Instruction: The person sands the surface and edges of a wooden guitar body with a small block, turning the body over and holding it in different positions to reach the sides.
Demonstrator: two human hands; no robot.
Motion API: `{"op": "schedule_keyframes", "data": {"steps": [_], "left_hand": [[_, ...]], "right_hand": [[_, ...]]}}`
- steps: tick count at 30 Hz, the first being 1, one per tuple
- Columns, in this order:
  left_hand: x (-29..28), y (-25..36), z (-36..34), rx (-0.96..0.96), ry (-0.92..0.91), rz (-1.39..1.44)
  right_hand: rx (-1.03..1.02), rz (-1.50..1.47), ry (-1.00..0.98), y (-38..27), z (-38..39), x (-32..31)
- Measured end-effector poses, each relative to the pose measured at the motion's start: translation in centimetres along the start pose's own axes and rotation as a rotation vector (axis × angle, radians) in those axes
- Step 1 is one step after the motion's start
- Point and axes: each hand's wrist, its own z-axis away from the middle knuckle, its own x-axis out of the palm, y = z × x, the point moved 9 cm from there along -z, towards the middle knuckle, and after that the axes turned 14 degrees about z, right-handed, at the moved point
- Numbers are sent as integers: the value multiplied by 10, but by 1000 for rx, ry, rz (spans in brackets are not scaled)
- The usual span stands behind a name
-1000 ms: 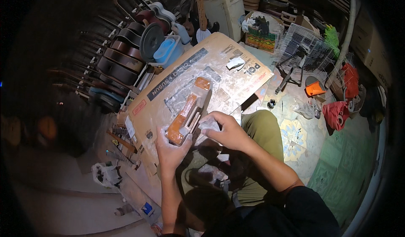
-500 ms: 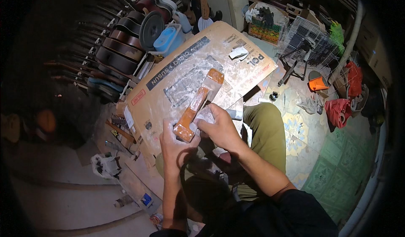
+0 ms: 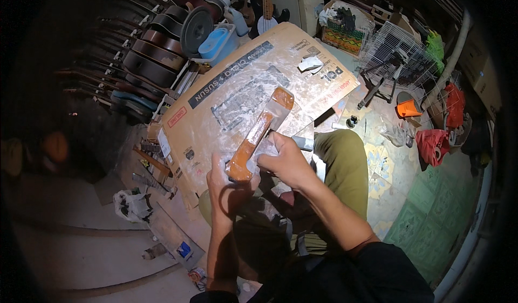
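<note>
An elongated orange-brown wooden piece (image 3: 251, 146) with a squared raised far end and dusty pale patches is held above my lap, slanting up to the right. My left hand (image 3: 226, 187) is closed round its near end, fingers partly hidden behind it. My right hand (image 3: 283, 160) is closed on a pale, dusty crumpled sheet (image 3: 265, 148), pressed against the piece's right side. Beyond them lies a cardboard sheet (image 3: 313, 98) smeared with white powder, with a small white scrap (image 3: 310, 63) on it.
Guitars (image 3: 151, 55) stand in a rack at upper left beside a tub with blue containers (image 3: 213, 43). At right are a wire cage (image 3: 396, 38), a black stand (image 3: 380, 87), an orange container (image 3: 408, 107) and red bags (image 3: 431, 147). Loose tools (image 3: 154, 162) lie at left.
The wooden piece has turned so its orange face is more upward, hiding the grooved side seen earlier. My right hand has moved slightly up and in against it; the view has also shifted.
</note>
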Motion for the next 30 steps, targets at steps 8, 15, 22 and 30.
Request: {"op": "schedule_keyframes", "data": {"steps": [8,15,22,30], "left_hand": [[-4,-16,14,-99,8,15],[-4,-16,18,-42,33,58],[3,-8,18,-19,23,59],[-2,-5,22,34,126,-19]], "right_hand": [[133,9,-142,-1,7,6],[92,9,-102,7,6,8],[54,71,-42,-1,6,-1],[55,67,-82,-6,5,3]]}}
